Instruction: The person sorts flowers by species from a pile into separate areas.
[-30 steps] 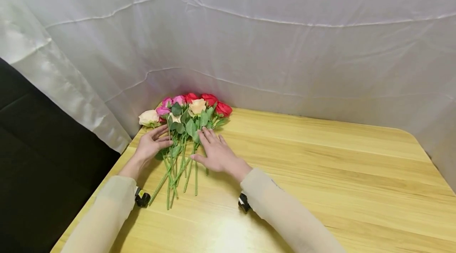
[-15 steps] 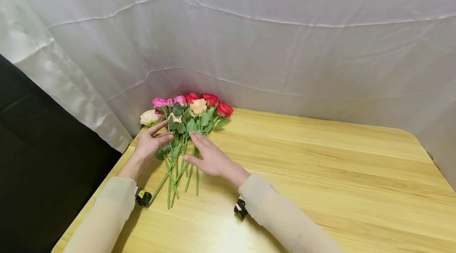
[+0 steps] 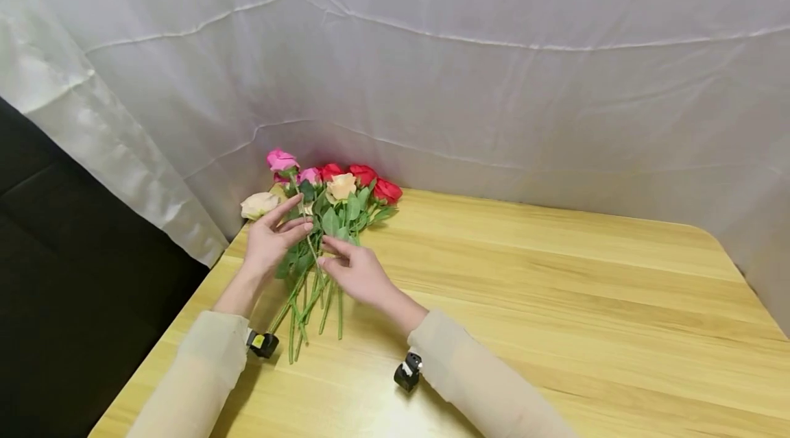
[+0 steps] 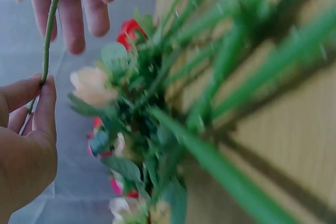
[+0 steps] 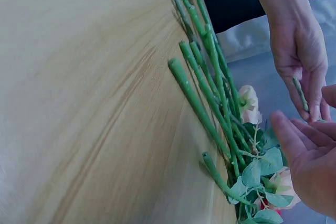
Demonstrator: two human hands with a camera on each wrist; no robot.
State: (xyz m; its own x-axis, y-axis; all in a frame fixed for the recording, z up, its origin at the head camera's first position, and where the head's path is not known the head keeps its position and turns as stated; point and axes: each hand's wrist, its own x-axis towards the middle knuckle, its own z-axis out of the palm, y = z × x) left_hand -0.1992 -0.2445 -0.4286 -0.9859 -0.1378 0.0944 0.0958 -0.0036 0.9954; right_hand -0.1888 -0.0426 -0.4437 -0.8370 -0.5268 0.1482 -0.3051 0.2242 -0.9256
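My left hand [image 3: 271, 240] pinches the thin green stem [image 4: 49, 35] of a pink rose [image 3: 282, 160] between thumb and fingertips, holding it above the other flowers. The right hand [image 3: 359, 275] is close by at the lower part of that stem. Its fingers [image 4: 71, 17] look extended in the left wrist view, and no grip on the stem shows. Below both hands lies a bunch of roses, with red roses [image 3: 387, 190], a peach rose [image 3: 341, 186] and a cream rose [image 3: 259, 205]. Their crossed green stems [image 5: 197, 103] point toward the person.
The flowers lie at the far left corner of a wooden table [image 3: 524, 287]. A pale fabric curtain [image 3: 463, 102] hangs behind it. A black panel [image 3: 80, 273] stands along the left side.
The left hand has lifted the pink rose up from the bunch. My right hand has moved left, off the leaves and toward the raised stem.
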